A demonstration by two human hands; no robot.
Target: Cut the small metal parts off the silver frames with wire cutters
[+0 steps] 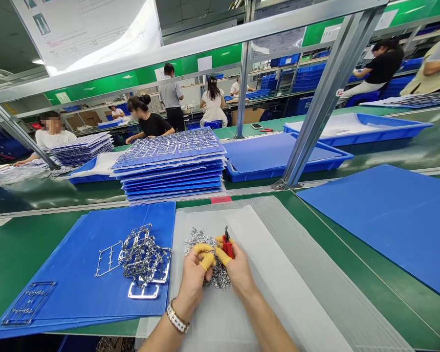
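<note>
My left hand and my right hand meet over a pile of small shiny silver parts, with yellow finger covers on several fingertips. In my right hand rest red-handled nippers, their dark jaws pointing away from me. The left thumb and fingers are pinched together close to the right fingertips; whatever is between them is too small to name. Under the pile lies a white foam sheet. To the left, a tangled heap of chrome part frames sits on a blue sheet.
One flat chrome frame lies at the blue sheet's near left corner. Beyond the bench edge stands a tall stack of blue sheets, beside a blue tray. A metal post rises at right, near another blue sheet. Several people work behind.
</note>
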